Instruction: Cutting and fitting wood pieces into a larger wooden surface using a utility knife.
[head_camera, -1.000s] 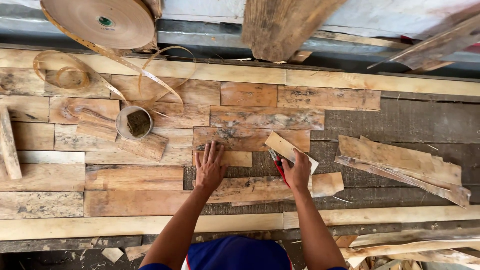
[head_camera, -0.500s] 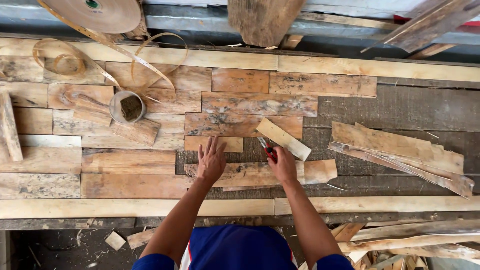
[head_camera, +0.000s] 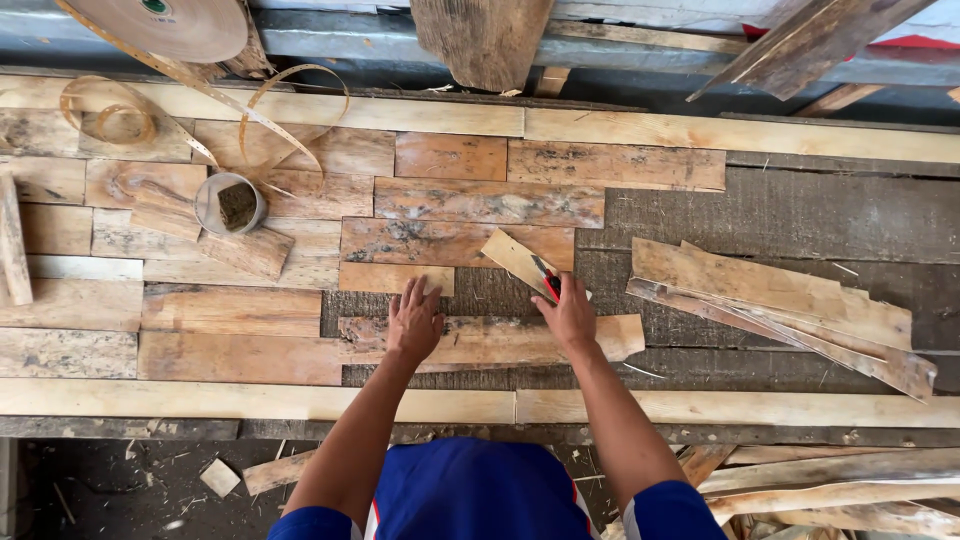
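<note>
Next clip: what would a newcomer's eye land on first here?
Probably the patchwork of reclaimed wood pieces laid like a mosaic across the bench. At its centre the left hand presses flat on a long rough plank, while the right hand grips a small red-handled tool over it. A big roll of edge banding uncoils at top left.

Red-black tool (head_camera: 551, 285); brown mottled plank (head_camera: 500, 341); blue shirt (head_camera: 470, 490)

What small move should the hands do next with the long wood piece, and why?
Probably slide the long wood piece up toward the laid boards. The left hand lies flat on it, the right hand holds a red-handled tool, and dark backing still shows above the piece.
</note>
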